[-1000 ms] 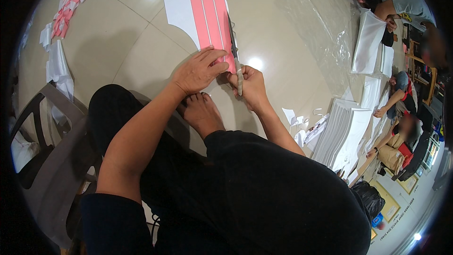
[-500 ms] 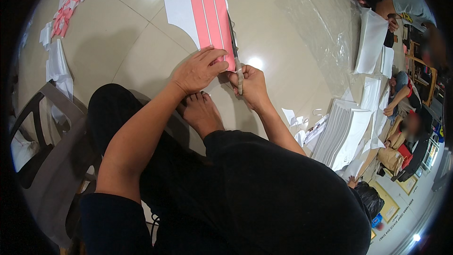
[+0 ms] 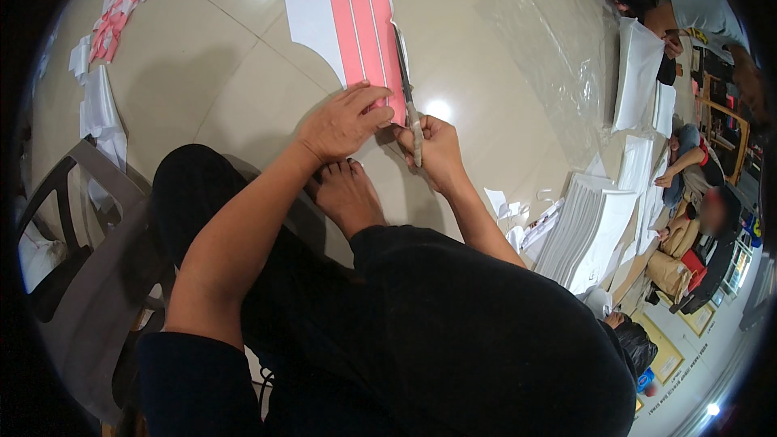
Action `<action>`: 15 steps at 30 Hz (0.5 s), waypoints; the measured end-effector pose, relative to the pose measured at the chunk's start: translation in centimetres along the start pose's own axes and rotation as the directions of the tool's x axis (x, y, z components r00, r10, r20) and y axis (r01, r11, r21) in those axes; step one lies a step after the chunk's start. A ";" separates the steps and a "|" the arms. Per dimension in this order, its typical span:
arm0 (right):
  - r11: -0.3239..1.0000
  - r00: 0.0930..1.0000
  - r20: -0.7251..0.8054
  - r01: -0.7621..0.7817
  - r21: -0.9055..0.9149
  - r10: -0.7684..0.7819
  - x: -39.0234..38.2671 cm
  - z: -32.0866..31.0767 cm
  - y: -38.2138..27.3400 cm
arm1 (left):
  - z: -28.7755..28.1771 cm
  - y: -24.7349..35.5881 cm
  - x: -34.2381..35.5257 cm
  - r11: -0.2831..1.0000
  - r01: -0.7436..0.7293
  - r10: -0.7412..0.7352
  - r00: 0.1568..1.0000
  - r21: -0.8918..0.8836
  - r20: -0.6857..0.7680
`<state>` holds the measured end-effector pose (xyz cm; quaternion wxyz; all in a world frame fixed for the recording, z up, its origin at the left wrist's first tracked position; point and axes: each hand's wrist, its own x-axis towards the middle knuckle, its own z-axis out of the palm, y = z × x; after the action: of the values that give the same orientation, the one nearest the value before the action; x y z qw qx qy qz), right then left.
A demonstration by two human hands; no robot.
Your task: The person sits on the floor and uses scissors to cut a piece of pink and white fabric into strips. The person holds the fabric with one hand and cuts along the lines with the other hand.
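Observation:
A white sheet (image 3: 307,8) with pink stripes (image 3: 360,24) extends away from me over the tiled floor. My left hand (image 3: 344,121), fingers curled, grips its near end. My right hand (image 3: 433,154) is closed on scissors (image 3: 411,105) with a wrapped handle; their long blade lies along the sheet's right-hand pink edge. Part of the right hand's fingers is hidden behind the handle. My bare foot (image 3: 348,198) rests on the floor beneath my hands.
Pink-and-white scraps (image 3: 113,20) and white pieces (image 3: 105,113) lie left. A grey chair (image 3: 81,291) is beside me. At right are a plastic sheet (image 3: 534,48), stacked white sheets (image 3: 575,235), a black bag (image 3: 635,344) and several co-workers (image 3: 696,162), one holding white material (image 3: 635,73).
The striped sheet and scissors have shifted slightly to the right with my hands. The co-workers' arms at the right have moved among the white sheets.

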<state>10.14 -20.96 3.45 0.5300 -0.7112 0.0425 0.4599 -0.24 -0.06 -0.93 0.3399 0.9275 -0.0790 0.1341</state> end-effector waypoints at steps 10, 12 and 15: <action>0.998 0.997 -0.037 -0.065 0.003 0.066 -4.7 -4.5 3.0 | -1.2 0.9 1.5 0.997 0.041 -0.047 0.994 -0.066 -0.101; 0.996 0.996 -0.016 -0.087 0.027 0.088 -5.3 -4.5 3.1 | -0.7 1.3 2.6 0.994 0.098 -0.103 0.986 -0.047 -0.131; 0.994 0.994 0.015 -0.108 0.035 0.107 -6.2 -5.0 3.2 | -0.2 2.7 4.2 0.983 0.175 -0.165 0.973 0.052 -0.163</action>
<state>7.87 -28.91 5.57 0.5174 -0.6952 0.0856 0.4915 3.04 -2.20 2.18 0.3244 0.9280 0.0324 0.1801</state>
